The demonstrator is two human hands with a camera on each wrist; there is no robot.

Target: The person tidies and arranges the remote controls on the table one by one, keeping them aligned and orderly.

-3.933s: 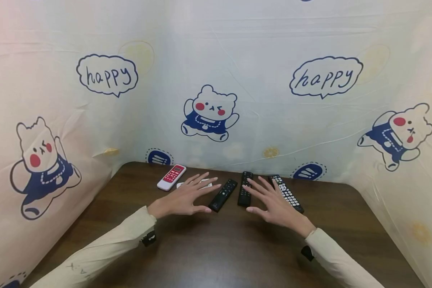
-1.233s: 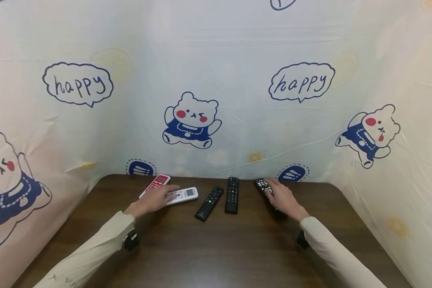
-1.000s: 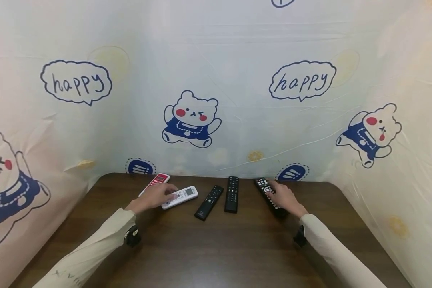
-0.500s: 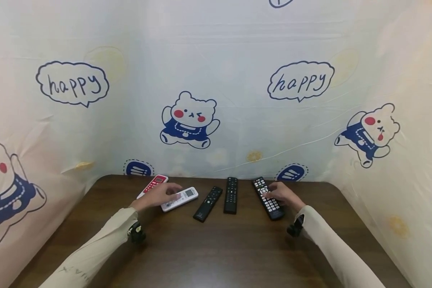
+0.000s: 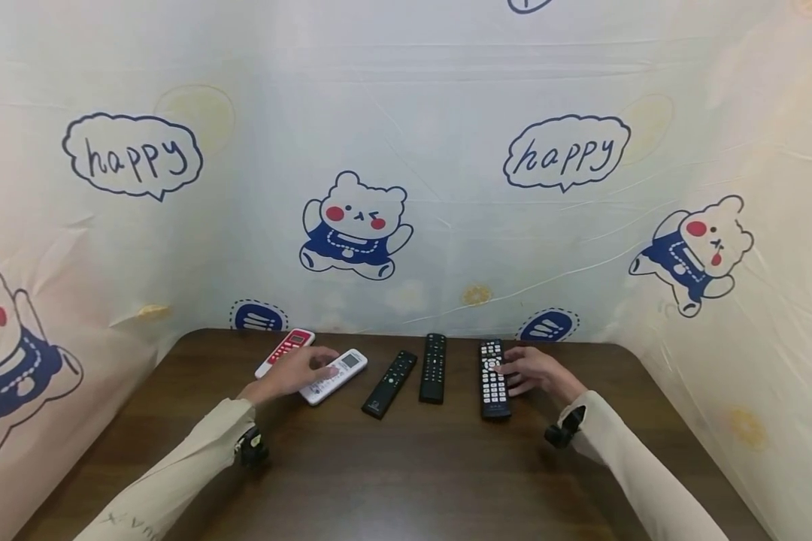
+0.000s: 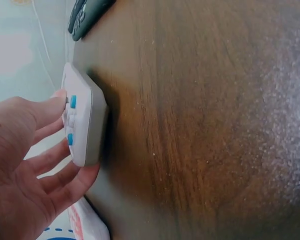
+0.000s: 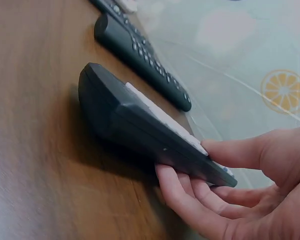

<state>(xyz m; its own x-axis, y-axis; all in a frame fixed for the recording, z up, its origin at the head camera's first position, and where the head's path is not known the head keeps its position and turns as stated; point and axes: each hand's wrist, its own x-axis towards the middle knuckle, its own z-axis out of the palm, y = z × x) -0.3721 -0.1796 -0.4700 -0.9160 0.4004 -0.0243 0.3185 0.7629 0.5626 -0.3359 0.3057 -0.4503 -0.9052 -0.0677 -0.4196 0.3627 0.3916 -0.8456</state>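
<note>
My left hand [image 5: 291, 373] holds a white remote control [image 5: 322, 388] with a small grey screen, at the left of the table. In the left wrist view the thumb presses on the face of the white remote [image 6: 85, 125], near its blue buttons, while the fingers reach along its far side. On the right, my right hand [image 5: 540, 371] grips a long black remote control with white buttons [image 5: 495, 387] by its right side. The right wrist view has the thumb on top of this black remote [image 7: 140, 125] and the fingertips beneath it, its far end tilted slightly.
Between the hands lie two black remotes, one slanted [image 5: 389, 385] and one nearly straight [image 5: 433, 368]. A red-and-white remote [image 5: 285, 352] lies behind the left hand, partly covered by it. A patterned curtain [image 5: 446, 225] rises along the back edge of the brown table [image 5: 392, 473].
Both hands have come down from spread above the remotes to hold one each. The white-buttoned remote has turned from slanted to nearly straight. The white remote has turned to point more away.
</note>
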